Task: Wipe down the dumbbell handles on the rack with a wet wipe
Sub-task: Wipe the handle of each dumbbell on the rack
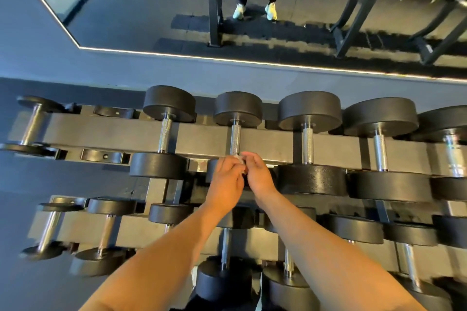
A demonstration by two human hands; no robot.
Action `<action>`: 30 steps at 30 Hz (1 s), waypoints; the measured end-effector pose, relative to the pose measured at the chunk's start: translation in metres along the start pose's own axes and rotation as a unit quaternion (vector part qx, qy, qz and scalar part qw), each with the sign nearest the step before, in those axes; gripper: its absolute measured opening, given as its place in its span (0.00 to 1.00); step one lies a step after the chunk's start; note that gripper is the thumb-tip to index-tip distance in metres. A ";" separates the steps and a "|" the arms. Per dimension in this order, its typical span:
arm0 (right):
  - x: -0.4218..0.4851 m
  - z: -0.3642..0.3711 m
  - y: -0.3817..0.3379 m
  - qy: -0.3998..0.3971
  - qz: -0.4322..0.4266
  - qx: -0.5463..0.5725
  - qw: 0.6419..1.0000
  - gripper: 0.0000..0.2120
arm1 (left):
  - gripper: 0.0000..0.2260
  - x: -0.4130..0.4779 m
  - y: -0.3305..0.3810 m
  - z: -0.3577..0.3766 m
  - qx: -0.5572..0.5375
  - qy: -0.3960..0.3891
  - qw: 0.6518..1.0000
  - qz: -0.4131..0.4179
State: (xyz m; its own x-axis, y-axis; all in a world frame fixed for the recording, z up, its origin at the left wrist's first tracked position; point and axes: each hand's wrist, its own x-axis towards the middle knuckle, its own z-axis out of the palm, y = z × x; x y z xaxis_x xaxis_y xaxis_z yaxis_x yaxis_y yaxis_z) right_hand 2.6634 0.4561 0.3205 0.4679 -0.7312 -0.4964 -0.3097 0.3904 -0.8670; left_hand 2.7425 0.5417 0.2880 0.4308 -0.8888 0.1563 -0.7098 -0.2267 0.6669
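Observation:
A black rack (202, 140) carries rows of black dumbbells with chrome handles. My left hand (226, 183) and my right hand (257, 175) meet over the near head of the middle dumbbell on the top row. Together they pinch a small white wet wipe (242, 160), bunched between the fingertips. That dumbbell's knurled handle (235, 139) stands bare just beyond the wipe. Neighbouring handles show to the left (165, 134) and to the right (308, 145), both untouched.
A lower row of smaller dumbbells (107, 231) lies under my forearms. Two empty cradles (104, 156) sit at the top row's left. Behind the rack a wall mirror (278, 20) reflects the rack and a person's legs and shoes.

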 end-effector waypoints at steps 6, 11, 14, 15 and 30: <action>-0.009 0.004 0.011 -0.018 -0.024 -0.070 0.997 0.15 | 0.26 -0.022 -0.014 -0.007 -0.065 -0.010 0.978 -0.196; -0.015 -0.004 0.004 -0.038 0.012 -0.069 0.997 0.17 | 0.28 -0.025 -0.011 -0.009 -0.145 -0.024 0.952 -0.270; -0.023 -0.010 0.000 -0.043 0.020 -0.044 0.998 0.18 | 0.28 -0.033 0.004 0.003 -0.008 -0.064 0.986 -0.155; -0.027 -0.011 -0.001 -0.048 0.020 -0.034 0.998 0.19 | 0.29 -0.036 0.010 0.007 0.048 -0.092 0.986 -0.128; -0.044 -0.002 0.012 -0.044 0.009 -0.036 0.998 0.22 | 0.29 -0.044 -0.027 0.002 -0.196 -0.030 0.920 -0.339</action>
State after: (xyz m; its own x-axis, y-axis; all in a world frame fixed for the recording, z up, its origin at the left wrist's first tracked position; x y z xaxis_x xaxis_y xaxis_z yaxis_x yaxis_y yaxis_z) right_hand 2.6371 0.4915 0.3319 0.5316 -0.6712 -0.5167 -0.3765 0.3592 -0.8539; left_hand 2.7411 0.5859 0.2617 0.6606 -0.6190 -0.4248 -0.0281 -0.5858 0.8099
